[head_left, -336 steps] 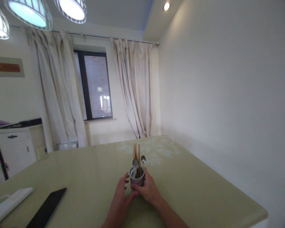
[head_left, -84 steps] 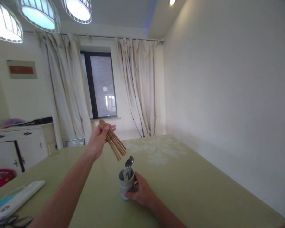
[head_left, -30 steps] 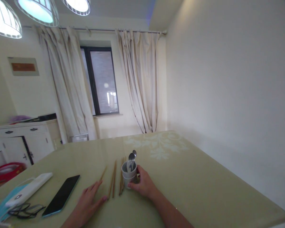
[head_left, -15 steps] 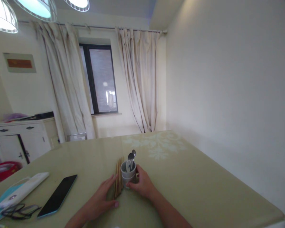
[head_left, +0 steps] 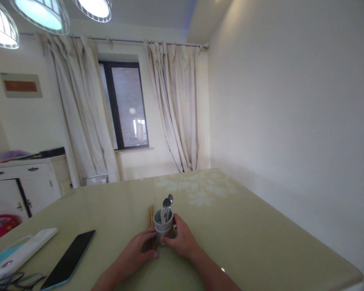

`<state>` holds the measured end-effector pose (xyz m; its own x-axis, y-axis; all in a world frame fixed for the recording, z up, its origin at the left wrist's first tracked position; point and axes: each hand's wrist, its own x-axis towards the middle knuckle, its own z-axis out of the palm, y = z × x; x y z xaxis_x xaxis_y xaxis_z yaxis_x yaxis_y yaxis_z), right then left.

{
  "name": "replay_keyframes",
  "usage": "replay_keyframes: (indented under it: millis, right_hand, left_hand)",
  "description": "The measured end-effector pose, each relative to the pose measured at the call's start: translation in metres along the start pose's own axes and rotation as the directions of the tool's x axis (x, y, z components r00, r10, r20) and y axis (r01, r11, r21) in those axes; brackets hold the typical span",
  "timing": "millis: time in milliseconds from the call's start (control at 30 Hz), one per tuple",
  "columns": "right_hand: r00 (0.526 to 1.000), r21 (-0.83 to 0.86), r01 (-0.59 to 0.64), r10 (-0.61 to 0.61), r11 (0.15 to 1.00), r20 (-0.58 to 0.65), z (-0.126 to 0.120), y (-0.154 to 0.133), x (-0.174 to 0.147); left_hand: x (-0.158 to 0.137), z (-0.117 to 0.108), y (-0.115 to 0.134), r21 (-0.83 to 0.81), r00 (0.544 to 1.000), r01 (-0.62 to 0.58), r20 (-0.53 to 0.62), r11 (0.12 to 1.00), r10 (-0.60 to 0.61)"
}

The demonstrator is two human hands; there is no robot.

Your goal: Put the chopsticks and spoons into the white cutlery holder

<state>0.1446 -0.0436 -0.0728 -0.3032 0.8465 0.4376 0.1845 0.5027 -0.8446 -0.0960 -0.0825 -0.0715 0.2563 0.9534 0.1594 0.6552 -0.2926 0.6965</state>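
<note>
A grey cup (head_left: 163,233) stands upright on the table with several metal spoons (head_left: 166,203) and a white-handled piece in it. My right hand (head_left: 182,238) is wrapped round its right side, thumb at the front and fingers behind. Just left of the cup, a bundle of wooden chopsticks (head_left: 151,214) lies on the table, pointing away from me. Across the chopsticks reaches my left hand (head_left: 139,248), fingers stretched over them to the cup's left side and thumb apart near their close ends. That hand hides the middle of the bundle.
On the left lie a black-screened phone (head_left: 69,258), a long white device (head_left: 24,250), folded glasses (head_left: 21,281) and a blue mask (head_left: 1,258). The pale green table (head_left: 245,238) meets the wall along its right side. A white cabinet (head_left: 39,182) stands beyond it.
My left hand has moved right, over the chopsticks and up to the cup. My right hand keeps its hold on the cup. The camera view has tilted slightly upward.
</note>
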Motion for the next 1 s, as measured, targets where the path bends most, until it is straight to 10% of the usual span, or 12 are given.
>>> replay_keyframes:
  millis: [500,1000]
  right_hand:
    - [0.999,-0.105,-0.029,0.026,0.994,-0.025,0.000,0.002,-0.002]
    - [0.999,-0.082,-0.040,0.039,0.996,-0.019,-0.002,-0.001,-0.003]
  left_hand:
    - [0.016,-0.012,0.000,0.091,0.982,-0.174,0.085,0.981,0.166]
    - [0.012,0.000,-0.028,0.084,0.979,-0.132,-0.142,0.988,0.143]
